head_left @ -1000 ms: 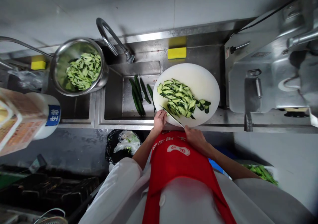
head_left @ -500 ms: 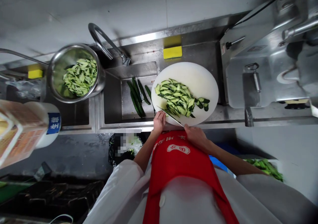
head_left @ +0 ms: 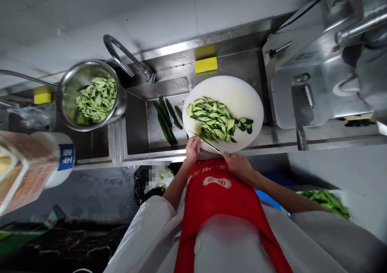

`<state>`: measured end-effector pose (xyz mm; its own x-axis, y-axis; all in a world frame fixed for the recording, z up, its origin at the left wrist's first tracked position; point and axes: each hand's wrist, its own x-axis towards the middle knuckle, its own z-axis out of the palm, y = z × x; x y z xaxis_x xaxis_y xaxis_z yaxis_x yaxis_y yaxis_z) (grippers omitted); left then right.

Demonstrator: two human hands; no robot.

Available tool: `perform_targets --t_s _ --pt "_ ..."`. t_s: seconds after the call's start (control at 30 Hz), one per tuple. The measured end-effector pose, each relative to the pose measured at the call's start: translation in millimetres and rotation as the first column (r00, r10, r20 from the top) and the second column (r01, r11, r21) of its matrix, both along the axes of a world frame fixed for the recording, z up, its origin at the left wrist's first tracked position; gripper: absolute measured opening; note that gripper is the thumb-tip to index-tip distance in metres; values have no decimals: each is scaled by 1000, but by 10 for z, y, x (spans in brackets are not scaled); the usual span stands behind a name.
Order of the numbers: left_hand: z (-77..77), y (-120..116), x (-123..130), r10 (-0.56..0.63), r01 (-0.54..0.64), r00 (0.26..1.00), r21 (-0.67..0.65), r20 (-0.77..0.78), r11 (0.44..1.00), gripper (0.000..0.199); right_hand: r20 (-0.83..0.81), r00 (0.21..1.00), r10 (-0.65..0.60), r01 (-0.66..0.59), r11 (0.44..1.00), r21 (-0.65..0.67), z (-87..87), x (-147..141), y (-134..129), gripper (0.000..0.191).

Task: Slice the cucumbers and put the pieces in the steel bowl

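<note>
My right hand [head_left: 238, 166] is closed around the handle of a kitchen knife [head_left: 211, 145]. The blade slants across the near edge of a round white cutting board [head_left: 248, 89]. Just left of the blade, my left hand [head_left: 192, 148] rests at the board's near-left edge with its fingers bunched. Whatever those fingers press on is mostly hidden. Beyond the blade lies a heap of sliced cucumber [head_left: 213, 117], green-skinned and pale inside. Several cucumber end pieces [head_left: 244, 123] sit to the right of the heap.
Whole cucumbers [head_left: 165, 121] lie in the sink [head_left: 137, 132] left of the board. A steel pot [head_left: 65, 103] of cucumber slices stands farther left. A faucet [head_left: 128, 55] arches behind the sink, and a yellow sponge [head_left: 206, 65] sits behind the board. A plastic basket [head_left: 33, 176] juts in at left.
The view has shifted slightly, moving the pot and sink a little lower in the picture. Both hands and the knife keep nearly the same place at the board's near edge.
</note>
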<state>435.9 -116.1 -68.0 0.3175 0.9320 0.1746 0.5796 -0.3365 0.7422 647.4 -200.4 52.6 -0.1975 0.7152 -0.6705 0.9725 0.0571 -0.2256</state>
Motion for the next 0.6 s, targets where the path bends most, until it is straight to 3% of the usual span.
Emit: perform_targets --t_s 0.3,0.6 --pt "-36 45 -113 -60 61 994 7 -91 998 29 9 1000 22 -22 1000 -11 26 4 -22 31" --pt "-45 27 -110 -67 70 995 38 -78 997 30 -14 1000 10 -11 1000 -8 38 10 -26 27"
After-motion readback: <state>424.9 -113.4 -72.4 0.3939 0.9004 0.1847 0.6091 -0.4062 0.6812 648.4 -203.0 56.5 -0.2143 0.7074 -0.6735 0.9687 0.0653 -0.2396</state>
